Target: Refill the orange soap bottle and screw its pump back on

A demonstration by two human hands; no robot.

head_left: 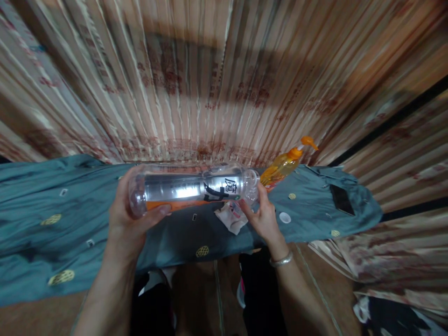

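A large clear plastic bottle (185, 186) with a silver and orange label lies sideways in the air between my hands. My left hand (128, 214) wraps round its base, the thumb pressed along the near side. At the neck end, my right hand (264, 214) grips the bottle with thumb and fingers; the open mouth points right and no cap shows on it. Just behind my right hand stands a pump bottle (282, 165) of yellow liquid with an orange pump head. Below the clear bottle is a crumpled white tissue or wrapper (231, 218). A round white cap (284, 217) rests right of my right hand.
A green patterned cloth (182, 238) covers the long surface in front of me. A dark phone-like slab (341, 199) lies at its right end. Pleated curtains (210, 93) hang close behind, and dark bars cross at right. Dark clothing (395, 315) lies at lower right.
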